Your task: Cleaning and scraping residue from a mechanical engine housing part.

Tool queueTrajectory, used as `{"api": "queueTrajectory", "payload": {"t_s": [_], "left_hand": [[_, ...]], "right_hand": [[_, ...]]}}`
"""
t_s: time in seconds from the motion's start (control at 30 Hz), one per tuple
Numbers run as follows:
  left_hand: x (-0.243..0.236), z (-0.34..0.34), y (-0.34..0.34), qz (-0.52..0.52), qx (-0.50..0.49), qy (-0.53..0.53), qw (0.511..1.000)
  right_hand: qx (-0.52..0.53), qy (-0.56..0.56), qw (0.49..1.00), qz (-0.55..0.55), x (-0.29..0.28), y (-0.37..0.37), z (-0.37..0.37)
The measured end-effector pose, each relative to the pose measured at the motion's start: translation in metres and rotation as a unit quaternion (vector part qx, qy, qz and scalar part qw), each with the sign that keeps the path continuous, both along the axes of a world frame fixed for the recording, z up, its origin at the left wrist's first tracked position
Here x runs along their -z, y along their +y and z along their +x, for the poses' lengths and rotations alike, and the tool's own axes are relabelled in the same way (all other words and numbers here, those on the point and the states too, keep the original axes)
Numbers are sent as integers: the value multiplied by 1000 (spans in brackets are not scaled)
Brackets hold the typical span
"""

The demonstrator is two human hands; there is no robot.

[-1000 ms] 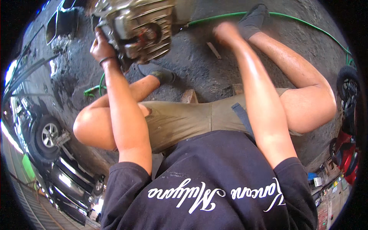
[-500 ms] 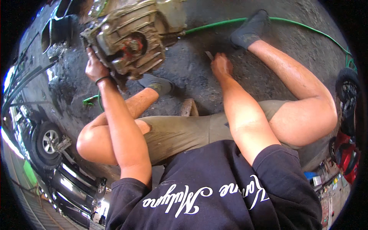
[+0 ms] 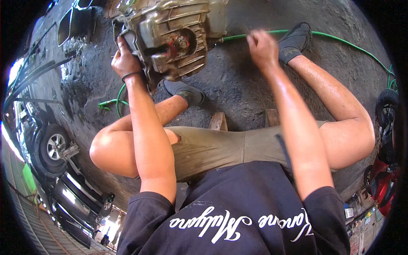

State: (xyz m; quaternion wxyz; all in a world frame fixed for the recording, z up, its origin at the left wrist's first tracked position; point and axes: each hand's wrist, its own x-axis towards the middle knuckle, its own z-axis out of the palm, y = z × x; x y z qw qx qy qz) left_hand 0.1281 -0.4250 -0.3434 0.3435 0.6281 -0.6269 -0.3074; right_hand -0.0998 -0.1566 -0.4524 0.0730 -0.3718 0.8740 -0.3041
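A grimy, ribbed metal gearbox casing point(image 3: 176, 46) stands at the upper middle of the head view, with a round opening and a reddish part inside it. My left hand point(image 3: 126, 61) is closed on the casing's left flange edge, thumb pointing up along it. To the right of the casing and apart from it, my right hand point(image 3: 264, 47) is raised with curled fingers, smeared by motion. Whatever sits in those fingers is too blurred to name.
A green hose point(image 3: 340, 37) runs across the dark floor, passing my right foot point(image 3: 297, 40). Wooden stool legs point(image 3: 218, 122) show between my thighs. A dark car with a silver wheel point(image 3: 55, 146) stands at left, a red motorcycle point(image 3: 382, 187) at right.
My right hand has moved up and slightly right; the thin flat metal strip that poked from it earlier no longer shows clearly. My left hand keeps its hold on the casing as the view shifts.
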Motion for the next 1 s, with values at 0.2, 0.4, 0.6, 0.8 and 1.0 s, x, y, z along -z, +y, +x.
{"api": "queueTrajectory", "payload": {"t_s": [0.2,0.4,0.6,0.8,1.0], "left_hand": [[-4,8,-2,-26,18,3,999],[-7,-2,1,-24,33,-28,999],[-5,3,-4,-22,30,-19,999],[-1,1,-6,-34,38,0,999],[-6,-4,0,-27,38,3,999]], "right_hand": [[-382,181,890,-169,-181,-64,-4],[-492,271,800,-211,-183,-76,-12],[-534,227,800,-154,-190,-75,-16],[-543,244,791,-143,-187,-78,-19],[-544,262,783,-150,-181,-76,-17]]}}
